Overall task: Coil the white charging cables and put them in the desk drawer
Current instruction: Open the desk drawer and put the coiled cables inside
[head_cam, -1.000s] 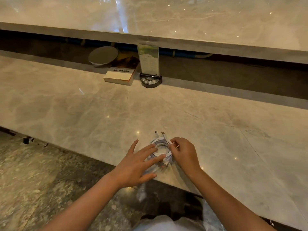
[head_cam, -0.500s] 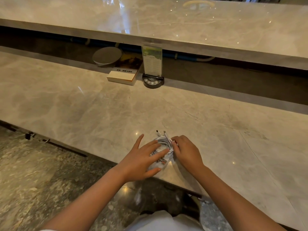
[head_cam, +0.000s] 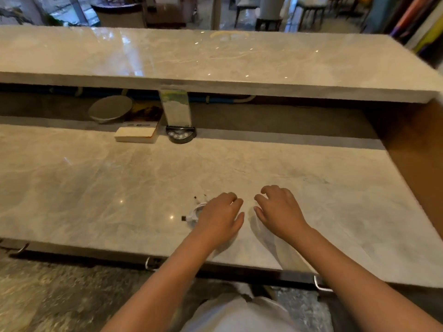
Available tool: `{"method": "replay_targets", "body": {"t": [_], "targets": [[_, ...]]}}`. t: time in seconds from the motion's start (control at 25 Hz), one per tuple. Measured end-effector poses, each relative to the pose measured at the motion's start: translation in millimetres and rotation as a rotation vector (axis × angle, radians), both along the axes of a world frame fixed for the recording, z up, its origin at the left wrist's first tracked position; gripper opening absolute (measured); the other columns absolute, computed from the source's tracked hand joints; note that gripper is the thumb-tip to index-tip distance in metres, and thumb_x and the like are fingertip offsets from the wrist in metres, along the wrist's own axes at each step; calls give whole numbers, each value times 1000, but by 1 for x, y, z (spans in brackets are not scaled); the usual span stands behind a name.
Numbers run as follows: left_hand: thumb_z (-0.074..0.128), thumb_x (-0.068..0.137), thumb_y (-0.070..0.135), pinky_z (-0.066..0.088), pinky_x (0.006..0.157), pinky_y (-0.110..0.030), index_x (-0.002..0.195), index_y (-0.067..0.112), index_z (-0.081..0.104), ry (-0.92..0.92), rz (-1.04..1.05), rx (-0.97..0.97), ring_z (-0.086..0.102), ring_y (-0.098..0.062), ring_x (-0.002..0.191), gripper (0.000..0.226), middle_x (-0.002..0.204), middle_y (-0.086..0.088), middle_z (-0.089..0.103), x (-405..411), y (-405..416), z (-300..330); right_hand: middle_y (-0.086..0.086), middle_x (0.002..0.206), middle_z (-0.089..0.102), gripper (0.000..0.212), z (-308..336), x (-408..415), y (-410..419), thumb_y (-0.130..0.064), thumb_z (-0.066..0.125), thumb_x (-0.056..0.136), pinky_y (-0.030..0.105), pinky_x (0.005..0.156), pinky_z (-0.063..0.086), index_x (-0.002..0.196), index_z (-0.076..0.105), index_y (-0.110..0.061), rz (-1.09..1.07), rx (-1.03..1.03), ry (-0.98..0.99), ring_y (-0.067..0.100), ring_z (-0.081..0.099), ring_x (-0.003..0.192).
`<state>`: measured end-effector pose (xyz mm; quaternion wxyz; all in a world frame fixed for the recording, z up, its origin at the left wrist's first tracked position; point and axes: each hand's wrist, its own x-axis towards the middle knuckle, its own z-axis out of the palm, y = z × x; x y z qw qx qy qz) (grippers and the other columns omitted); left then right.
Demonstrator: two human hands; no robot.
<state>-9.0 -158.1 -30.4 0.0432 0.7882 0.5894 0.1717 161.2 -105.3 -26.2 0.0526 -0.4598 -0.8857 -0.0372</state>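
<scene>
The coiled white charging cables [head_cam: 194,212] lie on the lower marble desk top [head_cam: 96,188], near its front edge. Their dark plugs stick out up and to the left. My left hand [head_cam: 221,218] rests palm down over the right part of the coil and hides it. My right hand [head_cam: 279,212] hovers just right of the left one, fingers loosely curled and apart, holding nothing and clear of the cables. Metal drawer handles [head_cam: 149,262] show under the desk's front edge; no drawer is seen open.
At the back of the desk stand a card holder on a black base [head_cam: 181,134], a cream box [head_cam: 136,135] and a round grey plate [head_cam: 110,109]. A raised marble counter [head_cam: 215,58] runs behind. A brown wooden wall [head_cam: 412,152] closes the right side.
My right hand has let go of the coil and moved right. My left hand stays on the cables. The camera has lifted, showing more of the counter and room.
</scene>
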Motion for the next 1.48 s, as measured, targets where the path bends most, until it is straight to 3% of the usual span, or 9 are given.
{"method": "replay_targets", "body": {"t": [0.28,0.48,0.6,0.68,0.76,0.92,1.08,1.24,1.48], "targets": [[40,83,34,50,52,-33,101,7,67,20,-109,-10,63,-29,70,43,83,-9,67,87,-14,-23,8,84,67,20,-4,97,-69,-23,76,67,35,65,50,83,69,-13,-298,29,50,29,64,76],[57,84,28,54,66,-40,109,4,65,83,-43,-79,65,-33,89,35,104,-16,67,117,-36,-36,6,83,65,14,-24,150,-114,-21,69,74,34,62,48,86,67,-13,-295,-39,46,27,61,75],[46,85,36,52,76,-45,113,5,62,138,47,-77,62,-37,102,45,115,-20,63,129,-44,-50,5,83,64,16,-40,183,-135,-23,65,78,34,61,47,91,67,-13,-265,-91,53,26,60,75],[32,87,47,43,94,-49,128,10,52,160,104,-127,50,-36,122,59,133,-20,52,131,-47,-62,6,85,66,21,-56,201,-149,-26,66,79,35,61,50,95,68,-13,-236,-115,20,26,62,76],[19,88,58,22,108,-53,145,22,29,214,162,-230,23,-29,141,68,153,-12,27,121,-48,-75,6,88,67,24,-76,211,-162,-28,65,81,35,62,50,98,67,-13,-199,-155,-16,26,63,79],[10,82,70,4,112,-57,148,36,3,253,281,-340,-5,-23,145,75,159,-1,-3,105,-50,-96,12,109,66,41,-125,214,-167,-31,67,78,37,72,54,114,62,-10,-219,-209,-15,28,63,98],[12,83,72,2,112,-58,147,38,2,254,303,-310,-6,-22,145,73,159,1,-4,103,-49,-103,14,112,66,58,-167,201,-150,-37,75,71,45,86,51,119,61,-7,-281,-237,-87,30,64,99],[19,88,68,1,112,-57,147,37,2,240,296,-318,-7,-22,145,70,159,0,-5,103,-47,-103,17,108,65,64,-188,196,-153,-37,76,69,46,89,49,120,58,-4,-317,-234,-57,33,62,100],[20,88,66,0,113,-56,148,36,2,240,307,-327,-8,-22,145,69,159,0,-6,104,-49,-100,18,128,51,63,-184,202,-185,-39,55,87,46,107,31,137,39,-5,-270,-316,-51,34,47,120]]}}
